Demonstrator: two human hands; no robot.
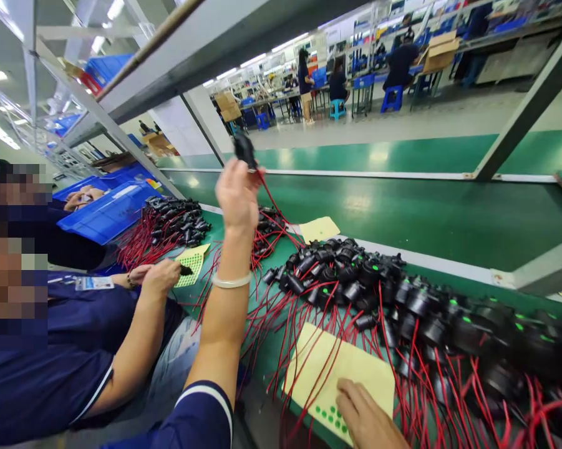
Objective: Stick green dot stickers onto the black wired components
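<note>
My left hand (237, 193) is raised above the table, its fingers closed round a black plastic part (245, 149) with red wires trailing down. My right hand (367, 415) is low at the front, fingers stretched over a pale yellow sticker sheet (341, 362). Round green stickers (332, 416) sit beside its fingertips along the sheet's lower edge; its thumb is hidden. Beyond the sheet lies a long pile of similar black parts (350, 268), several bearing a green dot. Their red wires (318, 355) hang across the sheet toward me.
At my left sits a co-worker (75, 362), hands at a sheet of green dots (191, 265). Another pile of black parts (180, 221) and blue bins (110, 209) lie farther left. A metal frame beam (178, 68) crosses overhead. Behind the pile runs a green surface (378, 206).
</note>
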